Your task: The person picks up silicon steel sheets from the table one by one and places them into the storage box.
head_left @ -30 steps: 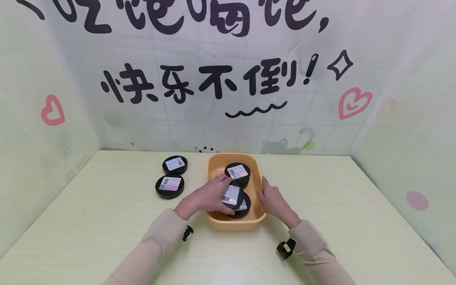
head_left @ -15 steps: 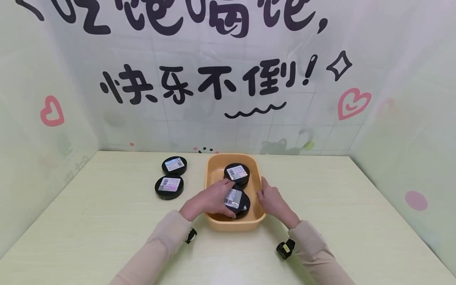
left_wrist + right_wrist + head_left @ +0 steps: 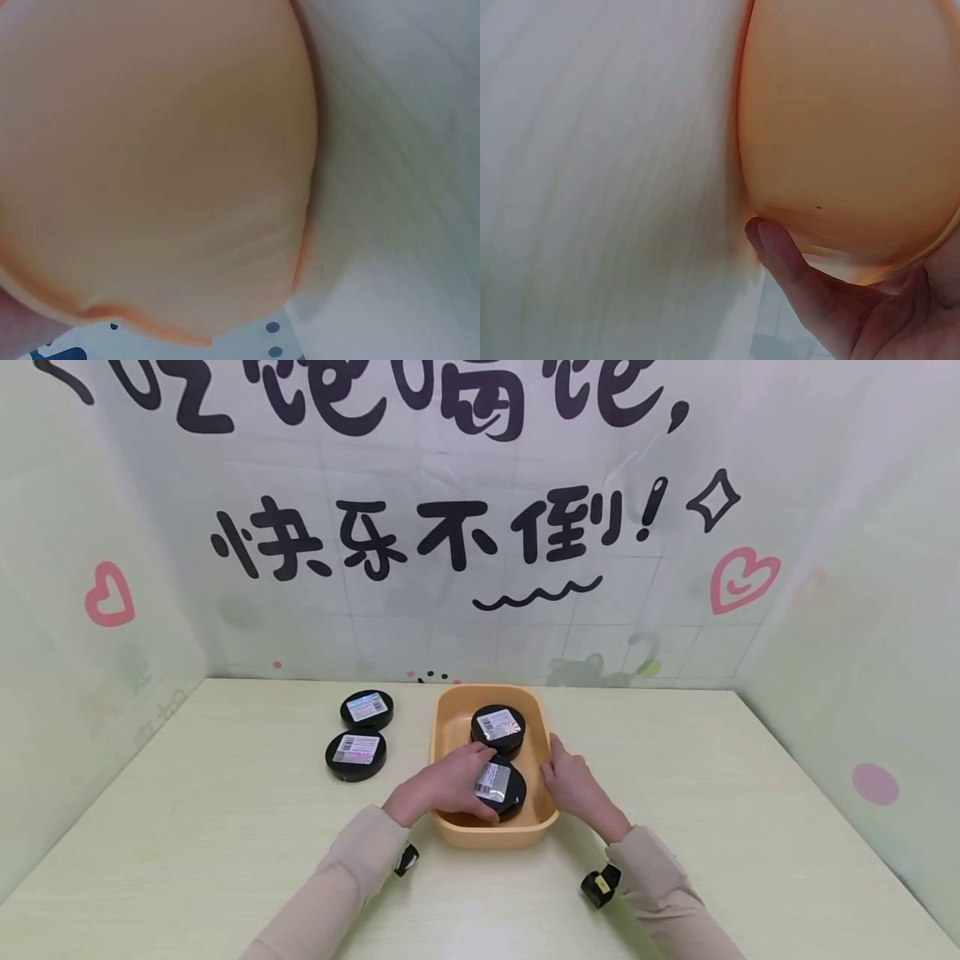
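Note:
An orange-yellow plastic basket (image 3: 495, 837) stands in the middle of the table. Reaching over its left rim, my left hand (image 3: 448, 781) grips a flat round black container (image 3: 492, 782) with a silvery label, which sits on another black container. Another labelled round black container (image 3: 498, 725) lies at the basket's far end, apparently stacked on one more. My right hand (image 3: 577, 785) holds the basket's right rim, its fingers against the outer wall in the right wrist view. The left wrist view shows mostly the basket's outer wall (image 3: 165, 150), hiding the left fingers.
Two more flat round black containers, a near one (image 3: 356, 754) and a far one (image 3: 367, 708), lie on the table (image 3: 225, 827) left of the basket. A printed cloth wall (image 3: 420, 635) rises behind the table, with side walls left and right.
My left hand has shifted slightly right and nearer with its black container, which now lies more squarely over the one below. My right hand stays at the rim.

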`<state>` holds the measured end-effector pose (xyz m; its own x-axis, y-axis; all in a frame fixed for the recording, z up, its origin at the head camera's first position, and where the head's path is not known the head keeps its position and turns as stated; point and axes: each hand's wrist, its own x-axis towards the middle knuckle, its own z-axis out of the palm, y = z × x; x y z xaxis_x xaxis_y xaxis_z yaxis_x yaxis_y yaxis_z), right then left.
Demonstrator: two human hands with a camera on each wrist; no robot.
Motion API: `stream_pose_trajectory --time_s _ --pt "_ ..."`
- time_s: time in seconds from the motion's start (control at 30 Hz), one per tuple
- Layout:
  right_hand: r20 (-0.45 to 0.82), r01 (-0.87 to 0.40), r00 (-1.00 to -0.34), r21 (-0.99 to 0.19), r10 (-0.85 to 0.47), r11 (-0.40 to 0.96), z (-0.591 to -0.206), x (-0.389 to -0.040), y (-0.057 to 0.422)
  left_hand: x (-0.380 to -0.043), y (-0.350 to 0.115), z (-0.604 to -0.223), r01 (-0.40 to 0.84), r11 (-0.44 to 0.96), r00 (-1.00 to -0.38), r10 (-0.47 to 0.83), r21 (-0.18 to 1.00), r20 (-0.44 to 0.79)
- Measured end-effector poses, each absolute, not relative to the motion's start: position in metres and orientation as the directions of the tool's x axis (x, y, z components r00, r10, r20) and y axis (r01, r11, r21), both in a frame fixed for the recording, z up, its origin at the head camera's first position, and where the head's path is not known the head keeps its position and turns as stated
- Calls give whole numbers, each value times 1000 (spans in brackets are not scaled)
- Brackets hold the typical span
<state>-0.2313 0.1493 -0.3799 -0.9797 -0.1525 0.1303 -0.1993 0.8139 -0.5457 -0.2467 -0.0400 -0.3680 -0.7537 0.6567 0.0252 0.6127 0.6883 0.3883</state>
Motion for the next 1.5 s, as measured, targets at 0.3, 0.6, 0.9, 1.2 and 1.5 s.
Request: stream_pose_trajectory --time_s 0.3,0.6,0.9,1.2,1.5 --pt "146 -205 -978 -540 -149 816 -381 -231 150 -243 -36 -363 606 703 -759 651 372 6" --pt "183 -237 -970 -528 -163 816 -383 -231 150 -242 -32 -362 593 711 -764 645 378 -15" --pt "145 -207 -978 -550 -152 809 -382 -230 150 -245 -30 -365 588 709 -764 645 389 -20" --pt "114 -179 -984 -567 -139 804 -380 -232 149 -245 -29 -364 558 720 -772 633 412 -61" --pt "55 -123 -992 -581 -112 804 -380 -233 148 -245 -30 -364 546 732 -780 622 408 -70"
